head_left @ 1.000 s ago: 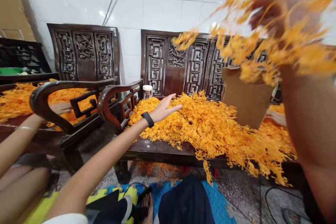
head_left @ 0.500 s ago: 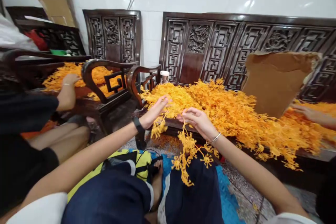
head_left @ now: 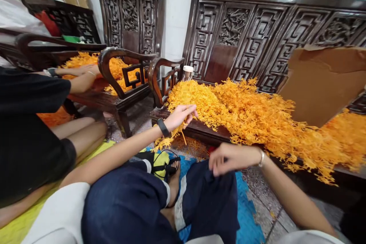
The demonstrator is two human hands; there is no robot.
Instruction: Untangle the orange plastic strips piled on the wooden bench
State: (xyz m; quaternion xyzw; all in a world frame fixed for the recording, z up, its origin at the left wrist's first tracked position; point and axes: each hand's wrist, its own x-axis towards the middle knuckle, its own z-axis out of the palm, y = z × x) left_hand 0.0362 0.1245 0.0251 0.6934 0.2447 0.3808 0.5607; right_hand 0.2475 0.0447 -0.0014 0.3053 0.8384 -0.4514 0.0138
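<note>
A big heap of orange plastic sprigs (head_left: 257, 118) covers the seat of a dark carved wooden bench (head_left: 197, 129). My left hand (head_left: 180, 116), with a black band on the wrist, is closed at the heap's near left edge. It pinches a small bunch of orange sprigs (head_left: 167, 142) that hangs below it over the bench's front edge. My right hand (head_left: 228, 158), with a thin bracelet on the wrist, hovers over my dark blue trouser knee (head_left: 208, 198). Its fingers are curled and smeared by motion, and no sprig shows in it.
To the left sits a person in black (head_left: 31, 129), hands (head_left: 82, 72) on a second orange pile on a carved armchair (head_left: 126, 80). A brown cardboard sheet (head_left: 323, 84) leans on the bench at right. A white-lidded jar (head_left: 187, 72) stands at the bench's back corner. A blue mat (head_left: 246, 206) covers the floor.
My right hand has dropped from the heap's edge to my knee, and the long sprig it held is gone from view. My left hand keeps its bunch. The camera has tilted down.
</note>
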